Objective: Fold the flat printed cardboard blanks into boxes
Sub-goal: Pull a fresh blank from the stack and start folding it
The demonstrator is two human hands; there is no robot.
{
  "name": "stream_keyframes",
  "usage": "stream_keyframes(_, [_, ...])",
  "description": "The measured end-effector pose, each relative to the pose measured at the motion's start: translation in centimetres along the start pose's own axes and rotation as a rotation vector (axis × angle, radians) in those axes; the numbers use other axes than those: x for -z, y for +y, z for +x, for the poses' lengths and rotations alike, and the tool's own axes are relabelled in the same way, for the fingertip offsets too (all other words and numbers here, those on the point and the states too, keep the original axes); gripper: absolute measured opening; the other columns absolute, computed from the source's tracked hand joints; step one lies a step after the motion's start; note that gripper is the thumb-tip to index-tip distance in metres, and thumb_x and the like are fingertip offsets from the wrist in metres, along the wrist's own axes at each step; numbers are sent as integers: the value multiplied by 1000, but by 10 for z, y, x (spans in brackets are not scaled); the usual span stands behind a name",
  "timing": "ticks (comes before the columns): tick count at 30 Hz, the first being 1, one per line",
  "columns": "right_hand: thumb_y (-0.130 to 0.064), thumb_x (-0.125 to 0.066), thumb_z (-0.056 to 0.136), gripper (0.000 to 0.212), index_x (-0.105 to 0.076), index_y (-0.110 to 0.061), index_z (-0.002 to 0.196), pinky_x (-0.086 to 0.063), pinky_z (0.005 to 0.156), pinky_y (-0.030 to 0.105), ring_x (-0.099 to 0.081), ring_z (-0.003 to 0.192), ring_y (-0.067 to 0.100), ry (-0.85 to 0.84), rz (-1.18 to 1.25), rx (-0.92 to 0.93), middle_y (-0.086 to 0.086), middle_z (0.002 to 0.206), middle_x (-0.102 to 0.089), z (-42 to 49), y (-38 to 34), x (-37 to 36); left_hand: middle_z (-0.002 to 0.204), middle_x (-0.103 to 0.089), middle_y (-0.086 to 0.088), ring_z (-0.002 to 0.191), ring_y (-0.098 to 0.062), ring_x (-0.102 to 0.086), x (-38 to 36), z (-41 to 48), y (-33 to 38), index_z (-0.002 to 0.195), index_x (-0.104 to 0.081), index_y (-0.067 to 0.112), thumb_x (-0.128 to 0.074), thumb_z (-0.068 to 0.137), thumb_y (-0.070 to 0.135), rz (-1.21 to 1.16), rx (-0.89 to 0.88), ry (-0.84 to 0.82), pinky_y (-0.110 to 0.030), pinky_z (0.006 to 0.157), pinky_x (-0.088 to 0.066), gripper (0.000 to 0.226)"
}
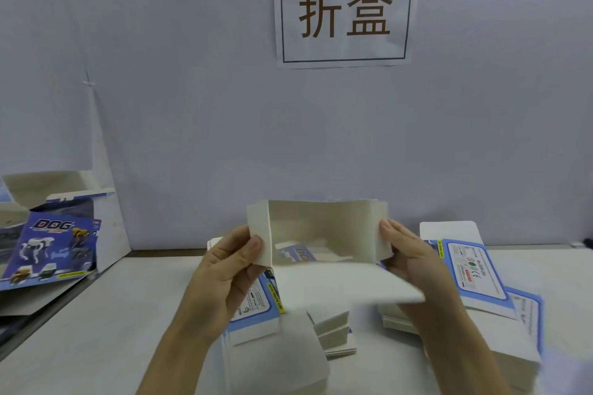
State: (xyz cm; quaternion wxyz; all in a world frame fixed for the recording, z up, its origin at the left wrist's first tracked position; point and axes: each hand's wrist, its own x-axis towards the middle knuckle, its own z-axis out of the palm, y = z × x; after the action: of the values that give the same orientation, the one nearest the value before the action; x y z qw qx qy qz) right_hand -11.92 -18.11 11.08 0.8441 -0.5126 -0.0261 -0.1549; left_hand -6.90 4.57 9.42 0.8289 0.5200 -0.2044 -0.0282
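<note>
A cardboard blank (324, 234) is held up above the table, partly opened into a box shape, its plain grey inside facing me. My left hand (224, 269) pinches its left side flap with thumb on top. My right hand (407, 253) grips the right side flap. A wide white flap of the blank juts toward me below. Under the hands lies a stack of flat blanks (256, 314) with blue printed edges.
A second pile of flat blanks (475, 272) lies at the right of the white table (96, 330). Folded boxes with a blue "DOG" print (51, 250) stand at the left. A paper sign (345, 9) hangs on the wall behind.
</note>
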Motion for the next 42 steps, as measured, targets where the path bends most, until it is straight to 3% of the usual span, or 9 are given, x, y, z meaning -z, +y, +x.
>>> stream_keyframes(3, [-11, -43, 98, 30, -69, -9, 84, -54, 49, 23, -67, 58, 14, -10, 98, 36, 7, 70, -70, -1, -2, -2, 101, -73, -11, 81, -17, -72, -4, -3, 2, 91, -79, 13, -60, 78, 19, -160, 63, -49, -22, 64, -58, 24])
stream_keyframes(9, [-19, -53, 85, 25, -77, -16, 91, -55, 75, 29, -68, 85, 21, -162, -21, 326, 11, 93, -73, -9, 2, 0, 118, -68, -15, 101, -34, -68, -5, -6, 11, 126, -61, 18, -57, 63, 66, -81, 454, -80, -53, 78, -57, 79])
stream_keyframes(12, [-27, -62, 82, 18, -78, -20, 85, -53, 65, 27, -64, 75, 26, -182, -40, 303, 9, 85, -71, -10, -4, -2, 98, -74, -16, 73, -31, -72, -6, -6, 13, 103, -72, 10, -67, 56, 51, -137, 532, -86, -43, 61, -60, 62])
stream_keyframes(19, [-47, -38, 98, 41, -63, -15, 92, -50, 48, 22, -62, 52, 12, 99, 162, -18, 1, 66, -65, -2, -1, 1, 90, -70, -12, 73, -24, -65, -17, -2, 5, 108, -63, 9, -63, 65, 19, -352, 61, 2, -32, 57, -57, 44])
stream_keyframes(23, [-29, -46, 101, 22, -63, -24, 88, -54, 61, 25, -68, 78, 10, 212, -481, 211, 0, 89, -70, 0, 23, -8, 93, -69, -6, 81, -22, -69, -26, -5, -1, 119, -52, 16, -68, 56, 13, -336, -108, 39, -44, 76, -59, 65])
stream_keyframes(27, [-13, -56, 96, 16, -65, -12, 83, -39, 48, 14, -56, 58, 8, 491, -1046, 594, -3, 67, -65, -2, 40, -8, 106, -67, -6, 95, -23, -69, -33, -10, -1, 124, -49, 18, -72, 51, 24, -186, -91, 7, -38, 77, -60, 77])
stream_keyframes(30, [-9, -56, 95, 19, -63, -6, 77, -48, 47, 34, -56, 53, 20, 547, -1171, 624, 8, 62, -63, -2, 44, -7, 102, -69, 4, 94, -16, -70, -47, -13, -9, 119, -47, 26, -74, 44, 31, -59, -104, 93, -28, 69, -59, 80])
stream_keyframes(37, [-35, -58, 86, 29, -76, -23, 105, -59, 79, 43, -70, 100, 21, -36, 324, 43, 7, 110, -72, -1, 14, -2, 71, -56, -9, 76, -27, -62, -42, -9, -5, 77, -58, 8, -72, 49, 23, -416, 35, 39, -45, 74, -60, 34])
stream_keyframes(42, [-33, -66, 85, 54, -57, -13, 134, -39, 99, 66, -50, 126, 46, -356, 752, -232, 19, 139, -52, -3, 20, 1, 68, -54, -11, 73, -27, -60, -44, -9, -10, 61, -61, 10, -69, 53, 16, -435, 106, 45, -42, 68, -60, 12])
